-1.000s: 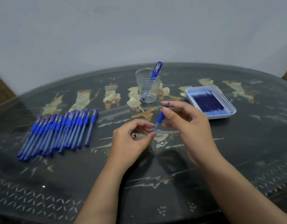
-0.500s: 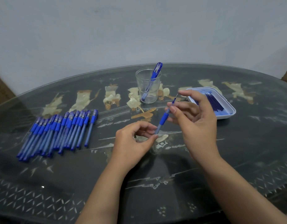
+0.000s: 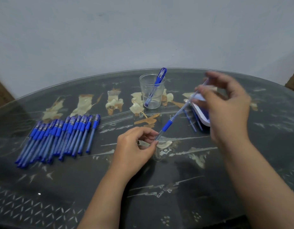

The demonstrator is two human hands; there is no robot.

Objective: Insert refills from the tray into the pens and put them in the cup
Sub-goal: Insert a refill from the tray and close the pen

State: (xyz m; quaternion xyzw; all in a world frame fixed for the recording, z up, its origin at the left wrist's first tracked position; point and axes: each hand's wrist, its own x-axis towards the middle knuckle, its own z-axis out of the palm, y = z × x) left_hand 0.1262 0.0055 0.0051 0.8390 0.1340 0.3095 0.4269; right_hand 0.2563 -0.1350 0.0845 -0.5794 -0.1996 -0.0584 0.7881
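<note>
My left hand (image 3: 134,149) pinches the lower end of a blue-grip pen (image 3: 167,125) held slanted above the table. The pen's pale shaft runs up to my right hand (image 3: 225,103), which is blurred; its thumb and fingers pinch the upper end. The right hand hides most of the white refill tray (image 3: 202,119). A few blue refills (image 3: 191,120) show just left of the tray's edge. The clear cup (image 3: 152,92) stands behind with one capped pen (image 3: 157,84) leaning in it. Several capped blue pens (image 3: 60,136) lie in a row at the left.
The dark glass-topped table (image 3: 176,187) is round, with pale inlaid figures (image 3: 114,101) under the glass. A grey wall rises right behind it. A small pale piece (image 3: 164,144) lies on the table near my left fingers.
My right hand has risen up and to the right over the tray, and far more of the pen's shaft now shows between the hands. The left hand has stayed put.
</note>
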